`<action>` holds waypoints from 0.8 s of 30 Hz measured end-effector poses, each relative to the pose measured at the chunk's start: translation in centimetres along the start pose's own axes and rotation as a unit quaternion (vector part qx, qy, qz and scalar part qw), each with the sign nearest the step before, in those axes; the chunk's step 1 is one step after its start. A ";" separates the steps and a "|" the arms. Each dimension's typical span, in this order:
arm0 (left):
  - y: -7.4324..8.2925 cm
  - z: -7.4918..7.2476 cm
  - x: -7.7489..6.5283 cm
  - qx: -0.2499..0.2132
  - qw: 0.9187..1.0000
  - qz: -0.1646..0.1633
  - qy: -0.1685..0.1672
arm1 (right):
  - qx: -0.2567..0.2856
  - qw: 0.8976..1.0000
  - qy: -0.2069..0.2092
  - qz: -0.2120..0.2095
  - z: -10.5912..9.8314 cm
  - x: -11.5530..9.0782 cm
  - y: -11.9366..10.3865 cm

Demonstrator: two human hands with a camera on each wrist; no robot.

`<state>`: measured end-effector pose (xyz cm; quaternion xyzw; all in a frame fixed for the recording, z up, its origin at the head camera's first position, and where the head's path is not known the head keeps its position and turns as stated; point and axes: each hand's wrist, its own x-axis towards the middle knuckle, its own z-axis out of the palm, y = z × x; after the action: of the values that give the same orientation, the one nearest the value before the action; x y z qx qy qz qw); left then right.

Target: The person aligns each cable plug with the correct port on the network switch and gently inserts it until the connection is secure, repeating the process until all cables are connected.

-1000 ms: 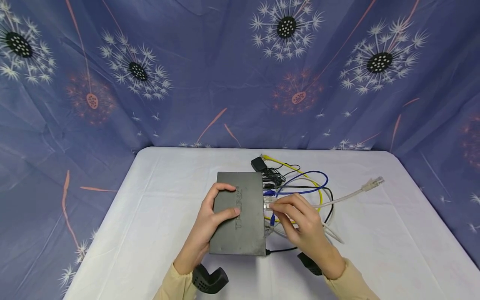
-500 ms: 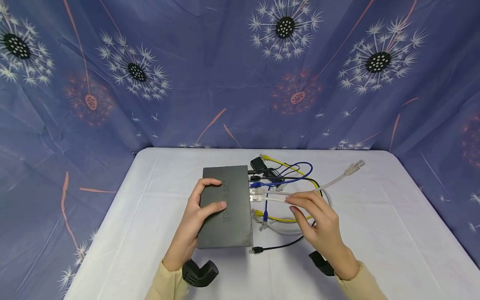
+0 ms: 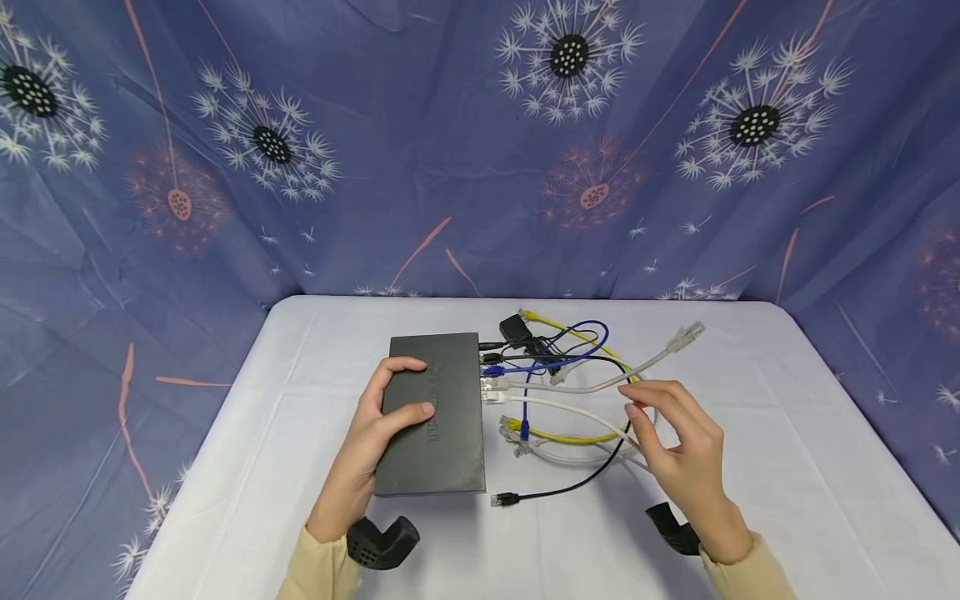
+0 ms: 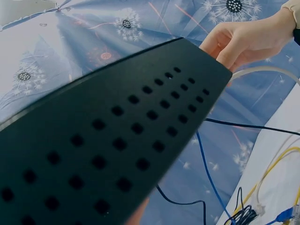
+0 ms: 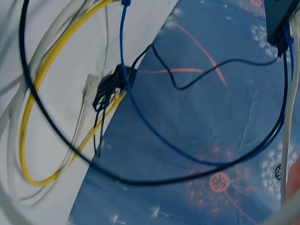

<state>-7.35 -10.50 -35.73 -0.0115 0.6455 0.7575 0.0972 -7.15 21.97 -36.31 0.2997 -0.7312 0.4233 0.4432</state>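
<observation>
A dark grey network switch (image 3: pixel 438 458) is lifted over the table in my left hand (image 3: pixel 367 442). My left thumb and a finger lie on its top; the other fingers are hidden beneath. Out of its right side come a black cable, a blue network plug (image 3: pixel 491 371), a grey network cable (image 3: pixel 570 389) and a white network cable (image 3: pixel 562 407). My right hand (image 3: pixel 678 429) hovers to the right, thumb and fingertips slightly apart, with nothing visible between them. Its fingertips are near the grey cable, and the white cable runs behind it. In the left wrist view the switch's vented side (image 4: pixel 117 126) fills the foreground.
On the white table (image 3: pixel 262 433) lie a black power adapter (image 3: pixel 515 330), a yellow cable (image 3: pixel 573 437), loose white cables and a hanging blue plug (image 3: pixel 524 431). A loose black network plug (image 3: pixel 504 500) lies nearer the front. A patterned cloth (image 3: pixel 420 150) hangs behind.
The right hand has let go of the white cable's plug at the switch and drawn away to the right. The left hand has carried the switch leftward, with the attached cables following.
</observation>
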 end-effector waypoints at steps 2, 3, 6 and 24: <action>0.0 -0.1 0.0 0.002 1.000 0.001 0.000 | -0.005 1.000 0.005 0.002 -0.3 0.1 0.1; 0.0 -0.2 0.0 0.002 1.000 0.000 0.000 | -0.007 1.000 0.007 0.004 -0.4 0.1 0.0; 0.0 -0.3 -0.1 0.002 1.000 0.001 -0.001 | -0.014 1.000 0.010 0.009 -0.6 0.2 -0.1; -0.1 -0.7 -0.4 0.007 1.000 -0.006 -0.003 | -0.058 0.997 -0.005 0.049 -2.4 -1.6 1.8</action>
<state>-7.02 -11.23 -35.85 -0.0128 0.6503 0.7525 0.1036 -7.00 25.03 -37.82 0.2397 -0.7703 0.4001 0.4347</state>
